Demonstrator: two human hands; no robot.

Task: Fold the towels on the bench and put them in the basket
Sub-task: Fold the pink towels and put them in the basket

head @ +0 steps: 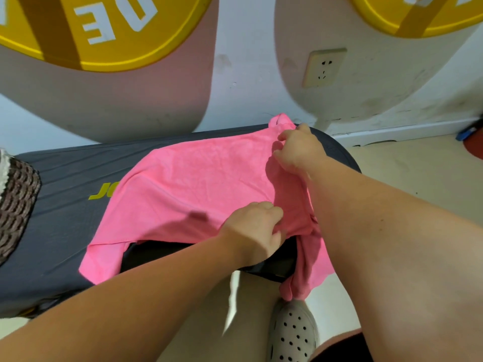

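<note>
Towel point(198, 184) on bench point(65, 231), gripped by both hands: left point(254, 226), right point(298, 150).

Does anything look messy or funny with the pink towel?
Yes. The pink towel lies crooked and rumpled on the bench, and one end droops over the near edge toward the floor, next to a shoe. There is also a dark smudge on it by the left hand, maybe a stain, maybe a shadow.

Bare forearms point(392, 244), lt grey clog point(292, 333) (round holes)
</note>
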